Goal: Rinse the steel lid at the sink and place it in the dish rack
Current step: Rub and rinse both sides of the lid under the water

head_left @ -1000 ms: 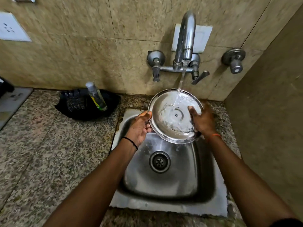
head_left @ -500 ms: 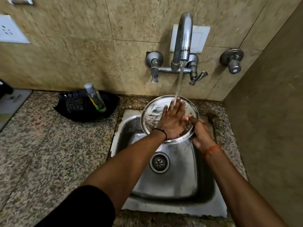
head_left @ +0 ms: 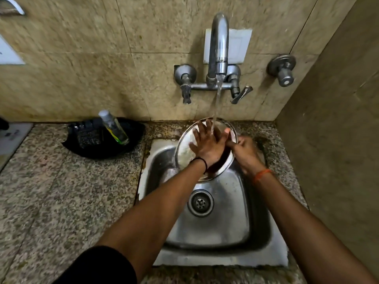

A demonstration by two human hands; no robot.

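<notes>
From my remote station, I saw the round stainless-steel lid (head_left: 185,149) held tilted above the back of the square steel sink basin (head_left: 221,224), just right of the frame's centre, under a thin stream of water (head_left: 217,103) that ran from the curved chrome wall tap (head_left: 219,44) in the upper middle. The left hand (head_left: 208,145) lay flat on the lid's face with its fingers spread wide, gripping nothing, the water landing on its fingers; a black band circled that wrist. The right hand (head_left: 245,153) was clenched around the lid's right rim, carrying it, with an orange thread at the wrist. The round drain strainer (head_left: 200,202) sat in the basin floor below the lid, apart from it. On the speckled granite counter (head_left: 61,201) at the left of the frame lay a black dish-like object (head_left: 88,144), and in it leaned a small clear bottle with a grey cap (head_left: 113,127); I could not tell its contents. A separate round metal valve (head_left: 283,69) stuck out of the beige tiled wall at the upper right. A black sleeve (head_left: 98,267) showed at the bottom edge, on the left arm.
</notes>
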